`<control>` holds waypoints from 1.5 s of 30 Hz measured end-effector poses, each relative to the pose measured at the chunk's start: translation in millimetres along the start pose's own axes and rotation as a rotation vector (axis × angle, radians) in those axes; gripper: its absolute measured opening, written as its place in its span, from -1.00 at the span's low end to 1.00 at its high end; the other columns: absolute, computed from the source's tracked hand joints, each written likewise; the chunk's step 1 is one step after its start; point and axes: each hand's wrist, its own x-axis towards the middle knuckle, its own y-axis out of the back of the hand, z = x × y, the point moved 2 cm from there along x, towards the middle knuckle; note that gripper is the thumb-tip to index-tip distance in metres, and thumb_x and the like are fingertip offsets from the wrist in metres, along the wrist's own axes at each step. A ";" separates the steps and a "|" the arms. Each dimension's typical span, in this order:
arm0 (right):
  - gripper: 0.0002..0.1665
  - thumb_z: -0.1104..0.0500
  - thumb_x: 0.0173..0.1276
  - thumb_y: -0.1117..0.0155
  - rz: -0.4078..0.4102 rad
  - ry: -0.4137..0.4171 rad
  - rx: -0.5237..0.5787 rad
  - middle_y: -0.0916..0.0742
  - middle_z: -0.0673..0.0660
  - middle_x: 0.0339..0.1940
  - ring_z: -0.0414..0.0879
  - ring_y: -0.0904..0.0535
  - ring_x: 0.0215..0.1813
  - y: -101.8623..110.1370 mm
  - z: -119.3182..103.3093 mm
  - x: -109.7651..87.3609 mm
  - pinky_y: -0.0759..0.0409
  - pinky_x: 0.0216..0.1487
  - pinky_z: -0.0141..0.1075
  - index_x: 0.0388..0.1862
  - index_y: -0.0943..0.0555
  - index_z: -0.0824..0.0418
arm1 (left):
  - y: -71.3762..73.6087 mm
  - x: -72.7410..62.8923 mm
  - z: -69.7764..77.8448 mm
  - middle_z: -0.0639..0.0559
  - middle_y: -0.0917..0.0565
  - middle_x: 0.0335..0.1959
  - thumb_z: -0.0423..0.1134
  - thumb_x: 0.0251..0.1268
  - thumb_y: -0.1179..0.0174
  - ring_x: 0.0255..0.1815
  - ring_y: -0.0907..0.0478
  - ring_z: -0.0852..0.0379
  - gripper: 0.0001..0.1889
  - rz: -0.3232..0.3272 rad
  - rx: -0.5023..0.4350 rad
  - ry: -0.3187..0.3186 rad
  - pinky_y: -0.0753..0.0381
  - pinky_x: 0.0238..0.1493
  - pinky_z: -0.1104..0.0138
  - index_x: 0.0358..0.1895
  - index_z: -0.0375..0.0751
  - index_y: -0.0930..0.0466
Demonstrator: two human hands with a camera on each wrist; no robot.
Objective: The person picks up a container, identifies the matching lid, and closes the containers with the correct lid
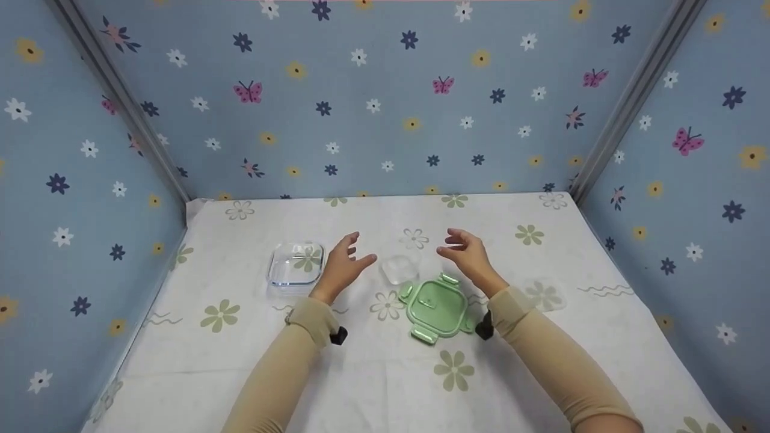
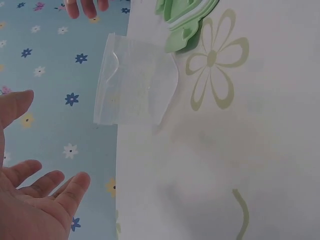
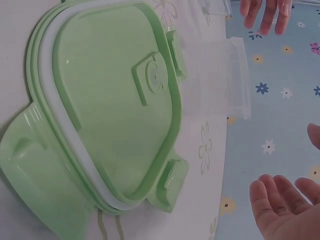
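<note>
Fanned the fingers (image 2: 75,192) of the left hand (image 1: 340,267) loosely apart, slightly bent, with the thumb stretched out separately toward the middle. Curved the fingers of the right hand (image 1: 475,260) lightly inward, side by side and close together in the right wrist view, with the thumb set off by a clear gap. Held both hands raised over the white tablecloth (image 1: 373,385), facing inward, apart from each other and from the small clear container (image 1: 399,270) on the cloth between them. Had that container nearer to the left thumb in the head view, just beyond the green lid (image 1: 438,307). Could not tell from the views any contact between container and lid.

Had the green lid lying on the person's side of the container, just beside the right wrist, with flaps around its sides. Showed in the right wrist view a white strip along its edge and a small raised round part on the upward face. Had the glass container (image 1: 296,264) standing just to the left of the left hand, opening upward, with a printed flower visible through it. Had a flat translucent piece (image 1: 544,294) lying just to the right of the right cuff, over another printed flower, too faint for a sure outline.

Wore long beige sleeves (image 1: 283,373) with black devices (image 1: 338,335) at the wrists. Faced blue walls (image 1: 361,66) printed with flowers and butterflies, with grey posts (image 1: 640,96) at the two far corners
</note>
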 end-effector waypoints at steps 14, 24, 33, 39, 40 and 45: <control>-0.31 0.27 0.54 -0.40 -0.056 -0.062 0.010 -0.61 0.48 0.46 0.30 -0.60 0.45 -19.0 2.8 2.3 -0.62 0.48 0.05 0.58 -0.45 0.39 | -12.3 1.5 -5.9 -0.35 -0.36 0.65 -0.14 0.47 -0.41 0.60 -0.42 -0.36 -0.19 0.001 0.003 0.049 -0.53 0.56 -0.10 0.66 -0.33 -0.27; -0.33 0.29 0.55 -0.36 -0.102 -0.081 -0.004 -0.59 0.50 0.47 0.31 -0.62 0.43 -29.9 6.8 7.0 -0.66 0.42 0.05 0.57 -0.44 0.41 | -19.2 5.7 -7.3 -0.37 -0.42 0.60 -0.14 0.48 -0.41 0.50 -0.53 -0.28 -0.22 -0.005 0.018 0.093 -0.61 0.48 -0.06 0.63 -0.34 -0.30; -0.33 0.30 0.55 -0.35 -0.125 -0.086 -0.014 -0.61 0.50 0.46 0.29 -0.63 0.42 -38.8 6.0 8.8 -0.67 0.42 0.06 0.57 -0.43 0.42 | -28.7 9.2 -8.1 -0.35 -0.47 0.57 -0.15 0.48 -0.42 0.43 -0.59 -0.25 -0.22 -0.018 0.028 0.102 -0.65 0.42 -0.03 0.63 -0.35 -0.31; -0.32 0.30 0.55 -0.33 -0.133 -0.075 -0.028 -0.62 0.51 0.43 0.30 -0.63 0.40 -43.6 6.3 11.5 -0.69 0.39 0.05 0.57 -0.41 0.47 | -32.9 11.3 -5.2 -0.33 -0.47 0.57 -0.14 0.48 -0.41 0.42 -0.59 -0.22 -0.22 -0.027 0.037 0.115 -0.66 0.41 -0.02 0.64 -0.34 -0.30; -0.32 0.30 0.55 -0.33 -0.131 -0.076 -0.026 -0.62 0.51 0.43 0.30 -0.63 0.40 -44.5 7.0 12.0 -0.70 0.38 0.05 0.57 -0.42 0.48 | -33.7 11.7 -5.3 -0.33 -0.48 0.56 -0.13 0.49 -0.40 0.42 -0.59 -0.22 -0.22 -0.030 0.039 0.115 -0.66 0.41 -0.01 0.63 -0.35 -0.30; -0.36 0.29 0.57 -0.31 -0.138 -0.084 -0.038 -0.64 0.50 0.40 0.28 -0.64 0.39 -50.3 10.3 13.7 -0.75 0.30 -0.02 0.53 -0.44 0.50 | -37.8 12.7 -8.6 -0.33 -0.50 0.54 -0.13 0.51 -0.37 0.39 -0.61 -0.21 -0.25 -0.040 0.045 0.130 -0.65 0.42 -0.02 0.62 -0.37 -0.32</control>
